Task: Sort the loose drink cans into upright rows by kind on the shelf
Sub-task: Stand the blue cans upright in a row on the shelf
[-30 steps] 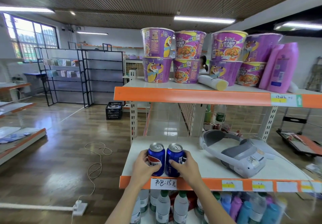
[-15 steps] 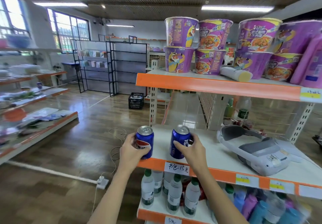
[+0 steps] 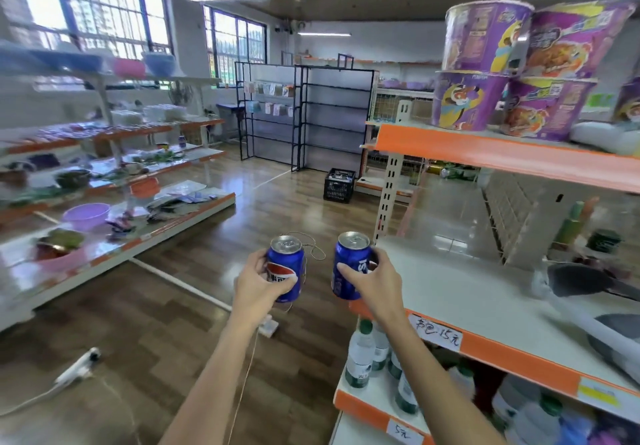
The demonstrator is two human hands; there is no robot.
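I hold two blue cola cans upright in the air, off the left end of the white shelf board [image 3: 460,292]. My left hand [image 3: 258,283] grips the left blue can [image 3: 286,264], its red-white logo facing me. My right hand [image 3: 372,283] grips the right blue can [image 3: 349,261], which hangs just beside the shelf's front left corner. Both cans are over the wooden floor, about a hand's width apart.
Purple noodle cups [image 3: 512,67] are stacked on the orange-edged upper shelf [image 3: 502,157]. A grey-white headset [image 3: 595,292] lies on the right of the middle board. Water bottles [image 3: 360,354] stand on the board below. A low goods shelf [image 3: 114,237] runs along the left; a power strip [image 3: 78,368] lies on the floor.
Both hands lifted the cans off the shelf board and carried them left past its end. My view swung left toward the aisle, and the cans moved further apart.
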